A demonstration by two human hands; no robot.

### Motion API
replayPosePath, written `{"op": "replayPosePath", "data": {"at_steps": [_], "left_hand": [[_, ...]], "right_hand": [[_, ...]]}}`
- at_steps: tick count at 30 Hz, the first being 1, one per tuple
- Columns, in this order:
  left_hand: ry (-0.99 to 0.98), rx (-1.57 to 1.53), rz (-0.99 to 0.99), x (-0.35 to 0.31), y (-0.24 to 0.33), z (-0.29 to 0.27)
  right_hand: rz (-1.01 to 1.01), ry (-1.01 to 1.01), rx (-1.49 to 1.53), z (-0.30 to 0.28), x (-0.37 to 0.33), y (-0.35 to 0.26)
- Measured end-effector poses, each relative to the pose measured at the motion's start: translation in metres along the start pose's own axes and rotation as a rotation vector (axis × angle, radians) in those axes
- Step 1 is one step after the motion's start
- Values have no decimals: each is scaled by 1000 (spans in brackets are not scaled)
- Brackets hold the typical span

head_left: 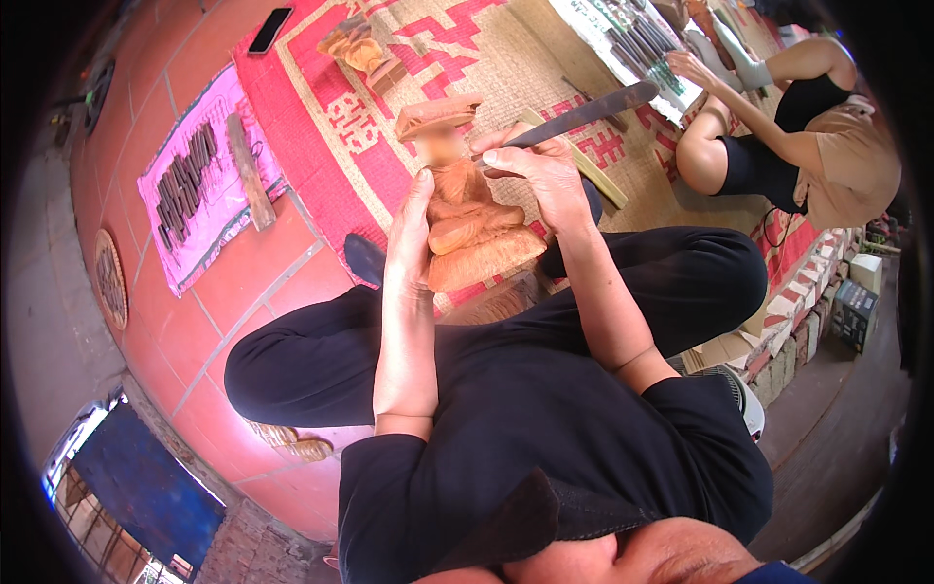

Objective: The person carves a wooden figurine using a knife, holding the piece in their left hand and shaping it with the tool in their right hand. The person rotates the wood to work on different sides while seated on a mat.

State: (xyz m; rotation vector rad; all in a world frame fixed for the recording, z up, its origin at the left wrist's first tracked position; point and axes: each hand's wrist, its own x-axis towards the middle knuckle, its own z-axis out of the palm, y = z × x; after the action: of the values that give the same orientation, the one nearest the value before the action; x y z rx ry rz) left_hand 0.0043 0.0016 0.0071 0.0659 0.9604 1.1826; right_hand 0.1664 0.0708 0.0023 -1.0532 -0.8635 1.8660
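In front of my crossed legs, a carved reddish-brown wooden figure stands upright, with a broad flat hat-like top and a wide base. My left hand is closed along its left side, the thumb lying against its upper part. A long, dark, flat-bladed carving tool is pinched in my right hand. Its narrow end meets the figure's right side near the neck, while its broad end points up and to the right. Below the base lies a block of brown wood, partly hidden by the figure.
A pink cloth at left bears several dark chisels and a rough wooden stick. Farther off are a phone and another carved piece on the patterned mat. Another person sits at right beside laid-out tools.
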Motion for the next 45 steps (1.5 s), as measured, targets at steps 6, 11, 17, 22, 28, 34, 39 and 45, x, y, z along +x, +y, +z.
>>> {"op": "replayPosePath", "data": {"at_steps": [6, 11, 17, 22, 28, 34, 39, 45], "left_hand": [[6, 22, 31, -1, 1, 4], [14, 23, -7, -3, 2, 3], [58, 43, 60, -3, 2, 7], [36, 96, 79, -1, -1, 1], [28, 54, 46, -4, 2, 8], [65, 62, 54, -1, -2, 3], [63, 26, 37, 0, -1, 4], [71, 58, 41, -3, 0, 1]], "right_hand": [[-102, -77, -196, 8, 0, 5], [-25, 16, -26, 3, -2, -6], [-79, -106, -216, 18, -8, 0], [-129, -65, -168, 13, -5, 6], [-207, -115, -164, 8, -2, 11], [-128, -29, -194, 7, -3, 6], [-180, -120, -187, 11, -3, 7], [-116, -68, -151, 7, -3, 4]]}}
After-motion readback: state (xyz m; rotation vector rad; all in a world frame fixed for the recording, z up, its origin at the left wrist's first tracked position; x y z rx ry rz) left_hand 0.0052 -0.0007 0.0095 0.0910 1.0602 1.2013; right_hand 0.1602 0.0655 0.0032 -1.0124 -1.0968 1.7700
